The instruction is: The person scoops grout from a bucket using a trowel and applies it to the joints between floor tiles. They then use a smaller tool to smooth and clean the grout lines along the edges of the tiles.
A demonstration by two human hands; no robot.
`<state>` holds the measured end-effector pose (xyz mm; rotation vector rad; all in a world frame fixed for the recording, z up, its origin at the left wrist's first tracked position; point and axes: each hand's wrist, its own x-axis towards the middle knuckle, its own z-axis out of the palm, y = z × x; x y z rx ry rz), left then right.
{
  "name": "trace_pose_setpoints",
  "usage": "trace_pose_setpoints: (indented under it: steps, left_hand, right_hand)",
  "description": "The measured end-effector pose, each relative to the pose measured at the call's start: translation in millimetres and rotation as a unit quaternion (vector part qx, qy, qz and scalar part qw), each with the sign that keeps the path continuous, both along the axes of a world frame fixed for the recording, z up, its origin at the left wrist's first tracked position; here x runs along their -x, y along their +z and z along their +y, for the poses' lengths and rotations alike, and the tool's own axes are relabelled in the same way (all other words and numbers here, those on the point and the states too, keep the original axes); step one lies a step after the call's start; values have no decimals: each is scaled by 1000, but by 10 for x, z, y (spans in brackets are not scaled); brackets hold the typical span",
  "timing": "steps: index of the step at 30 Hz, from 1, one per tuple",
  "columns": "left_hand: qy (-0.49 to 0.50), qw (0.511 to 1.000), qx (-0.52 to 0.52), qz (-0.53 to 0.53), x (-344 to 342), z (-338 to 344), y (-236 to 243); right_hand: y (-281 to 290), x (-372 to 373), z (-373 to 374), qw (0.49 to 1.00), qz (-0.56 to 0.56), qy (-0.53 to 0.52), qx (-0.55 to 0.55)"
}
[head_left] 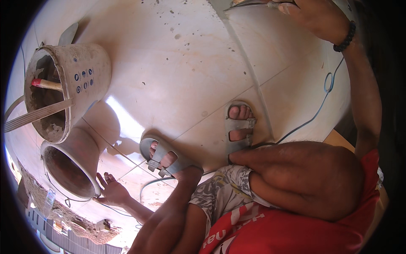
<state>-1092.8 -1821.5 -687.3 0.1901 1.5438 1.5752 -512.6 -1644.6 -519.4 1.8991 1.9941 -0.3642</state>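
At the lower left my left hand (113, 191) has its fingers apart and stretched out. Its thumb side is at the rim of a small grey bucket (86, 146) that lies tipped, mouth toward the lower left. My right hand (311, 17) reaches to the top right edge, closed around the handle end of a trowel (250, 3). Only part of the trowel's thin metal blade shows, close to the floor, beside a grey smeared joint (242, 53). A dark beaded bracelet (345, 37) is on the right wrist.
A large, dirty white bucket (91, 63) holds a red-tipped wooden handle (47, 84); a ridged bar (40, 115) crosses its mouth. Behind it stands a flat metal blade (69, 34). A blue cable (311, 117) runs over the pale tiles (177, 84). Rubble (78, 224) lies lower left.
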Motion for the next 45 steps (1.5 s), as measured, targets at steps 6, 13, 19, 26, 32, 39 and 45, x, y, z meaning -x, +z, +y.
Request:
trace_pose_setpoints:
  steps: [6,13,19,26,32,39,45]
  left_hand:
    - [45,994,32,91,-171,57,180]
    - [27,992,49,115,-317,149,256]
    - [53,994,46,81,-294,156,157]
    - [-19,999,-42,-3,394,-276,51]
    - [9,997,18,72,74,-53,-19]
    - [-8,996,17,90,284,-130,-119]
    - [-10,989,23,145,311,-171,-205]
  right_hand:
    - [-31,55,-95,999,-19,30,26]
    - [-225,180,-193,999,-30,18,-11]
    - [-415,-59,-134,994,-71,74,-33]
    - [-591,-145,-302,993,-2,119,-20]
    - [-592,-180,-690,1000,-12,-4,-1]
    - [-988,3,-1169,993,30,-109,-39]
    - [-1078,23,-1213,989,47,-120,-73]
